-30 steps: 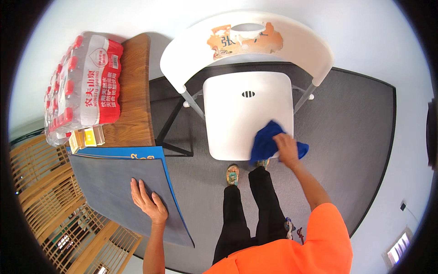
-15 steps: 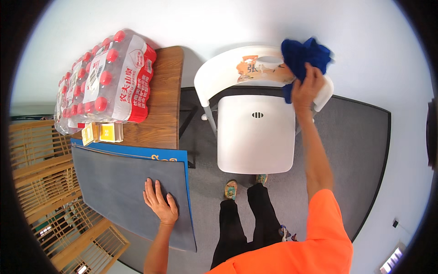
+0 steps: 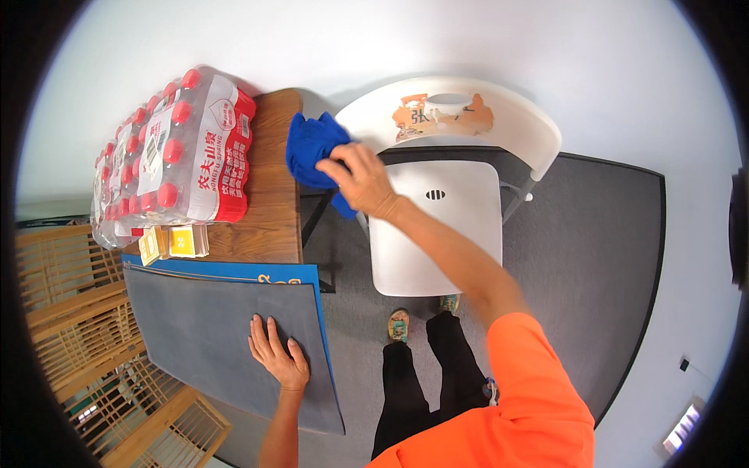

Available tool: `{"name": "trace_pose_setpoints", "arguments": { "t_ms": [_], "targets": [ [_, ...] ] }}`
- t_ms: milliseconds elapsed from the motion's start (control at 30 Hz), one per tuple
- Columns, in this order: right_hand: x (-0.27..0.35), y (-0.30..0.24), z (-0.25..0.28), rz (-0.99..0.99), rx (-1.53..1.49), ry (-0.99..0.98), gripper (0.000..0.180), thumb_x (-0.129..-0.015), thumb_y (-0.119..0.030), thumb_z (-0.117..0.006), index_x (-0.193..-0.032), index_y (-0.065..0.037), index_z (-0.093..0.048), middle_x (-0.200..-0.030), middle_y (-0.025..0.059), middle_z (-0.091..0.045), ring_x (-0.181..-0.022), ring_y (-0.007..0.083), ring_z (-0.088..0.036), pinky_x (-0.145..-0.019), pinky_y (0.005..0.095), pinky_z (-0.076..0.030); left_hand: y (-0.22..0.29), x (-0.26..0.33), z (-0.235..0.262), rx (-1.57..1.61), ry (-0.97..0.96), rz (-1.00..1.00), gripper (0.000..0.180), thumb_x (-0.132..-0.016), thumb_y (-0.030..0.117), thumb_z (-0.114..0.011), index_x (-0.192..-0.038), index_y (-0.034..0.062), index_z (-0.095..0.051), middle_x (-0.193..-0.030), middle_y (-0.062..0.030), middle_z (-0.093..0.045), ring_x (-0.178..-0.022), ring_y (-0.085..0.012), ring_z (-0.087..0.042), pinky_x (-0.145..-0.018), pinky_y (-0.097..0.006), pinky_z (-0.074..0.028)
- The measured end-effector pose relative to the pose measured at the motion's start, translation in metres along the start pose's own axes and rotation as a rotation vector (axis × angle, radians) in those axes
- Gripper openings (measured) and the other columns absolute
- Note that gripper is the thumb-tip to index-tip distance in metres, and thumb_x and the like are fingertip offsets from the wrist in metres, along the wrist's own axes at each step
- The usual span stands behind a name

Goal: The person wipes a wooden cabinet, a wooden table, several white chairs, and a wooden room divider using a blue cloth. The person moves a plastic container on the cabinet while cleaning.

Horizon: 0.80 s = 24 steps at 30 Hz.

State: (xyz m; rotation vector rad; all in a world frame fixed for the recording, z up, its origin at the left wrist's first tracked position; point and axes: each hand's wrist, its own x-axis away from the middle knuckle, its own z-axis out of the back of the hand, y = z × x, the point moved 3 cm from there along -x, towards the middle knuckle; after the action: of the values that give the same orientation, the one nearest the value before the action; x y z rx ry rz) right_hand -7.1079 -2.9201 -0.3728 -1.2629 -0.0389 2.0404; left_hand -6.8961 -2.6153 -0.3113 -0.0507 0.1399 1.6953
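Observation:
A blue cloth (image 3: 314, 150) is bunched in my right hand (image 3: 363, 181), at the left end of the white chair's backrest (image 3: 519, 129). Part of the cloth hangs down beside the backrest's left support, near the table edge. The white chair seat (image 3: 437, 242) lies below my right forearm. An orange, torn-looking sticker (image 3: 468, 118) is on the middle of the backrest. My left hand (image 3: 279, 357) rests flat on a dark grey mat (image 3: 203, 327), its fingers stretched out. Under the mat, a blue sheet (image 3: 308, 273) shows along its edges.
On the brown wooden table (image 3: 273, 195) stands a shrink-wrapped pack of red-capped bottles (image 3: 172, 148). Two small stacks of yellow cards (image 3: 183, 242) sit in front of it. Wooden lattice panels (image 3: 74, 304) are at the far left, and a white wall (image 3: 468, 39) rises behind the chair.
My right hand has carried the blue cloth leftward, from the right end of the backrest to its left end. My left hand stays flat on the mat.

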Motion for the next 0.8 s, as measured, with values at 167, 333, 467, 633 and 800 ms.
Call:
{"name": "trace_pose_setpoints", "arguments": {
  "t_ms": [167, 333, 467, 633, 800],
  "targets": [
    [-0.021, 0.093, 0.117, -0.118, 0.515, -0.031, 0.026, -0.081, -0.010, -0.062, -0.106, -0.015, -0.067, -0.098, 0.0060, -0.057, -0.091, 0.0267, -0.055, -0.078, 0.0407, -0.044, 0.003, -0.001, 0.000, 0.003, 0.009, -0.012, 0.050, -0.098, 0.027, -0.038, -0.139, -0.0001, -0.045, -0.149, -0.0220, -0.035, -0.139, -0.0387, -0.032, -0.113, -0.053, -0.018],
    [0.038, 0.139, 0.265, -0.337, 0.781, -0.075, 0.056, -0.068, 0.001, -0.062, -0.122, -0.009, -0.059, -0.112, 0.0136, -0.055, -0.106, 0.0321, -0.053, -0.090, 0.0422, -0.044, 0.004, 0.001, 0.001, -0.021, 0.002, -0.012, 0.050, -0.098, 0.026, -0.038, -0.139, -0.0004, -0.044, -0.150, -0.0218, -0.035, -0.139, -0.0384, -0.033, -0.113, -0.053, -0.019],
    [0.192, 0.135, 0.326, -0.757, 0.624, -0.084, 0.057, -0.070, -0.003, -0.062, -0.127, -0.005, -0.054, -0.119, 0.0197, -0.051, -0.111, 0.0380, -0.052, -0.097, 0.0424, -0.043, 0.006, -0.004, 0.000, -0.022, 0.003, -0.022, 0.050, -0.098, 0.026, -0.038, -0.140, -0.0006, -0.043, -0.150, -0.0220, -0.035, -0.139, -0.0385, -0.032, -0.112, -0.053, -0.019],
    [0.265, 0.033, 0.274, -0.874, 0.153, -0.386, 0.058, -0.066, 0.005, -0.056, -0.124, -0.005, -0.056, -0.117, 0.0188, -0.052, -0.111, 0.0364, -0.053, -0.097, 0.0404, -0.044, 0.003, 0.000, 0.001, -0.012, 0.001, -0.034, 0.051, -0.098, 0.026, -0.038, -0.140, -0.0014, -0.042, -0.150, -0.0226, -0.035, -0.138, -0.0386, -0.033, -0.112, -0.053, -0.021],
    [0.362, 0.030, 0.177, -0.820, 0.407, -0.645, 0.064, -0.067, 0.003, -0.061, -0.129, -0.001, -0.050, -0.122, 0.0198, -0.049, -0.112, 0.0395, -0.048, -0.101, 0.0465, -0.039, 0.009, -0.004, -0.005, 0.000, 0.001, -0.050, 0.051, -0.097, 0.024, -0.039, -0.140, -0.0030, -0.042, -0.149, -0.0233, -0.035, -0.137, -0.0399, -0.034, -0.111, -0.051, -0.023]
  ]
}}
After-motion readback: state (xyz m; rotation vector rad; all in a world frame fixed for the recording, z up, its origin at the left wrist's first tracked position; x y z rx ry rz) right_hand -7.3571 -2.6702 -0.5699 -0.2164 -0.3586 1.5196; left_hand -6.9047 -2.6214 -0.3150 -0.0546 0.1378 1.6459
